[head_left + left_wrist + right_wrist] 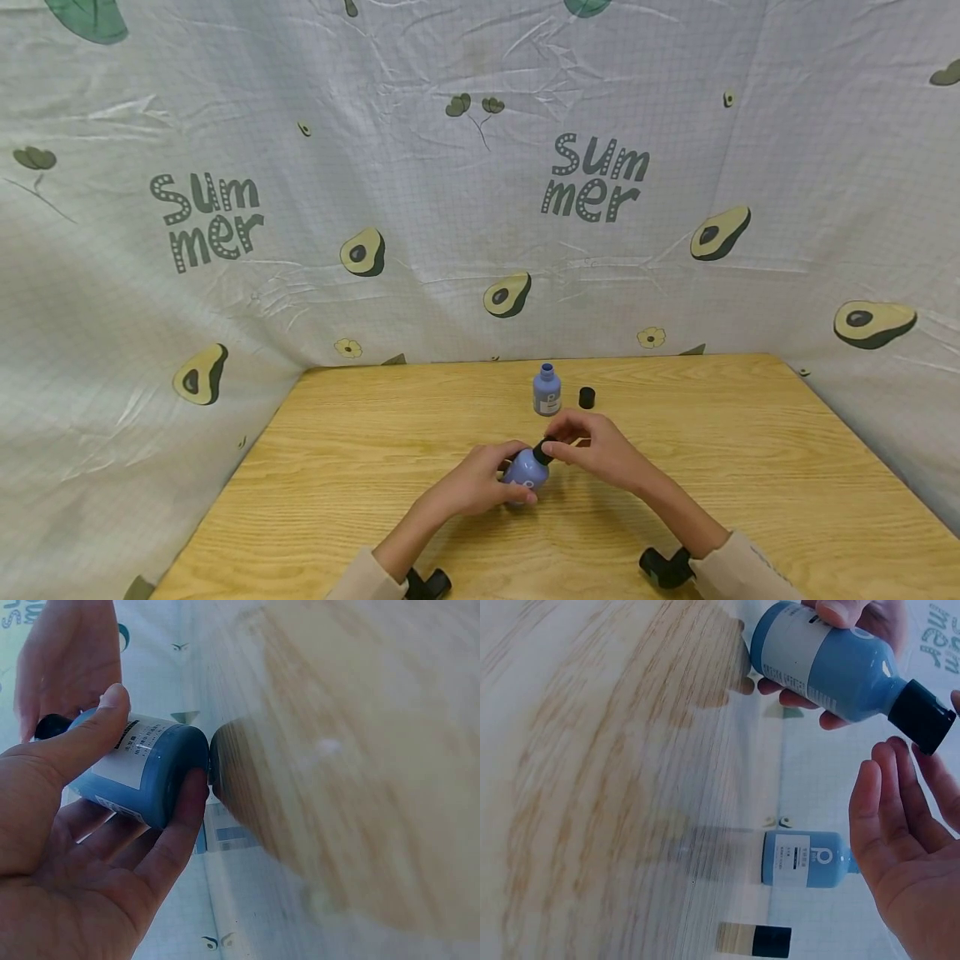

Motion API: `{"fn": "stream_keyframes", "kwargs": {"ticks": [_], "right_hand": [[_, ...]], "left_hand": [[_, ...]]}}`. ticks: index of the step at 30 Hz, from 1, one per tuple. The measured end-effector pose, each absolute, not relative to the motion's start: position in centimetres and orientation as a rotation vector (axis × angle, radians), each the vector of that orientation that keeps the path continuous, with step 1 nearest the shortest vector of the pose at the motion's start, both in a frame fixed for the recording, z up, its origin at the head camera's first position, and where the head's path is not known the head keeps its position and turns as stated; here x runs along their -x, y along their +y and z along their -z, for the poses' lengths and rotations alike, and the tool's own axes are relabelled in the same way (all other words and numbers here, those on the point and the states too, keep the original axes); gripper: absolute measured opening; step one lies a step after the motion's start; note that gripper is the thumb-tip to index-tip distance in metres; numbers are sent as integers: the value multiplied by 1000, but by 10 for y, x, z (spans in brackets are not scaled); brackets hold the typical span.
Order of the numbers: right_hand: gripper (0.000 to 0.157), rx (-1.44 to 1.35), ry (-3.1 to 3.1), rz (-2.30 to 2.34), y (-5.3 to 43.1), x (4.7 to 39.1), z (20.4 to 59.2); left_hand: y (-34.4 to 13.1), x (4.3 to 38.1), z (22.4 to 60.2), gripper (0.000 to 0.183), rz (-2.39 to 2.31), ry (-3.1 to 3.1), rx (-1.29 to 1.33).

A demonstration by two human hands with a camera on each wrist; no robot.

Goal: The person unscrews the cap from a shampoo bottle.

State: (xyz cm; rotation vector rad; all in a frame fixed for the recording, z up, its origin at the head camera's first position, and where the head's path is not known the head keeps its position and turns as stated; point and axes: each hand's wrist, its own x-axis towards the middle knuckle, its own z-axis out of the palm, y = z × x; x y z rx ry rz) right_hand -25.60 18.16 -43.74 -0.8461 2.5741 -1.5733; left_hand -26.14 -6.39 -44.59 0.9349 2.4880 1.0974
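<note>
A blue bottle (527, 469) with a white label is tilted in my left hand (478, 482), whose thumb and fingers wrap round its body. Its base is close to the tabletop in the left wrist view. On its neck sits a black cap (921, 716), and my right hand (603, 450) pinches this between thumb and fingertips. Behind the hands, a second blue bottle (547, 393) stands upright with its neck uncapped. To the right of that one, a loose black cap (587, 397) stands on the table.
The wooden table (360, 442) reaches back to a pale cloth (420, 192) printed with avocados and lettering. This cloth also hangs along both sides. Black wrist devices (666, 568) show by the sleeves.
</note>
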Motion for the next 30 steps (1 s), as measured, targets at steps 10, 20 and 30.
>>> {"fn": "stream_keyframes", "kwargs": {"ticks": [10,20,30], "right_hand": [[24,932,2500,1595,183,256,436],[26,931,2519,1582,182,256,436],[23,895,2513,1590,182,257,436]], "left_hand": [[-64,260,444,50,-1094,2492,-932],[-65,260,445,49,-1099,2485,-948],[-65,260,445,50,-1093,2492,-955]]}}
